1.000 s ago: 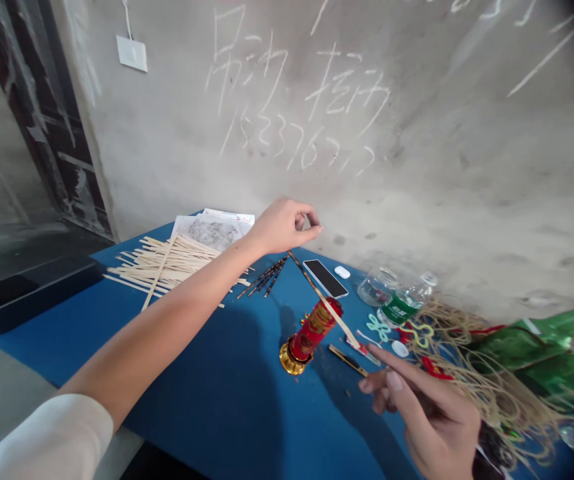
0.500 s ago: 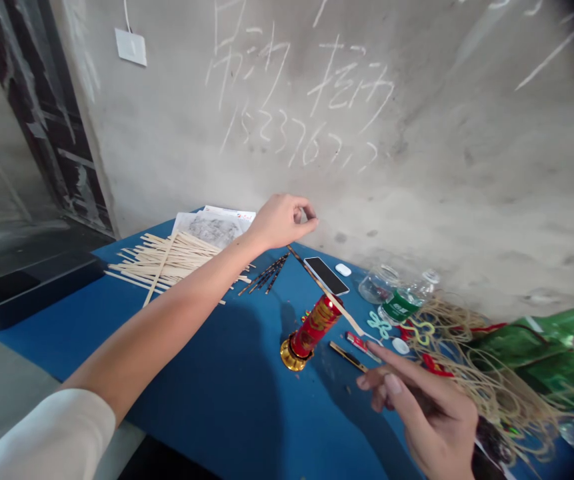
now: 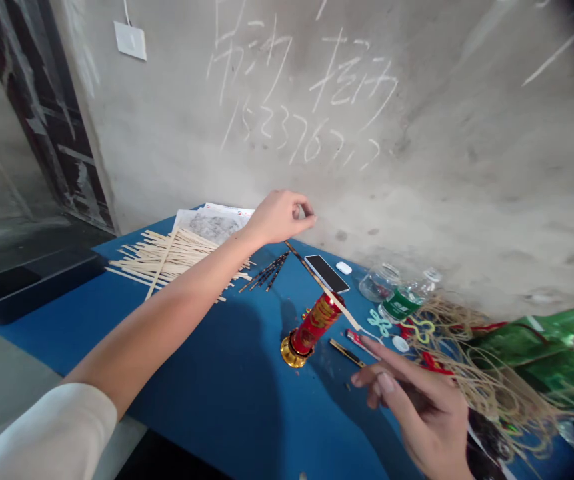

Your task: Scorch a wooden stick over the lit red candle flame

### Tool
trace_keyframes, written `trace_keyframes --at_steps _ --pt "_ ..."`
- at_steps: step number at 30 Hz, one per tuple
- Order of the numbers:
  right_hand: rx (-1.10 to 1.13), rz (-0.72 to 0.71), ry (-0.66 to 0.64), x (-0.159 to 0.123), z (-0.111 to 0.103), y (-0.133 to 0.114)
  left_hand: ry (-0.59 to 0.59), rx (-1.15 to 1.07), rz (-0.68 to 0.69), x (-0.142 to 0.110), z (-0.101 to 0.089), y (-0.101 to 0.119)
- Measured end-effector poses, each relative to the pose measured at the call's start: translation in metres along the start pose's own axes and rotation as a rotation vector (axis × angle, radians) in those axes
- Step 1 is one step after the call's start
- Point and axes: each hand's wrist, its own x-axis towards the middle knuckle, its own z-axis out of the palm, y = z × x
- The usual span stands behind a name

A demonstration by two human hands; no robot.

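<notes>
Okay, across the blue bench [image 3: 207, 380], the left hand [image 3: 279, 217] hangs over the far edge, just past the pile of wooden sticks [image 3: 181, 257], its fingers [image 3: 307, 217] curled close on nothing visible. Down front, the right hand [image 3: 417, 407] hovers near the gold-based red cylinder [image 3: 315, 325], fingers [image 3: 391, 363] loosely apart, just beside a slim craft knife [image 3: 347, 353].

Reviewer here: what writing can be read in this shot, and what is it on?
"15337…" in chalk digits on the wall; the later digits are unclear.
Chalk Chinese characters above them: too scrawled to read.
Green bottle label: too small to read.
Red cylinder: markings too blurred to read.
Paper sheet: print too small to read.
</notes>
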Motion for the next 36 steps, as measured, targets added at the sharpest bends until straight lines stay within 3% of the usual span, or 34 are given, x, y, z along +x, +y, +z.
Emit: trace_keyframes --at_steps 15,21,25,36 --pt "0.013 0.098 0.139 -0.003 0.006 -0.005 -0.021 0.038 -0.045 0.003 -0.003 -0.010" --pt "-0.015 0.030 0.055 -0.003 0.001 0.000 -0.045 0.051 -0.051 0.005 -0.004 -0.016" --pt "-0.025 0.051 0.099 -0.003 0.000 0.001 -0.050 0.055 -0.052 0.005 -0.003 -0.020" --pt "-0.046 0.015 0.061 -0.003 -0.001 0.000 -0.056 0.070 -0.078 0.008 -0.007 -0.025"
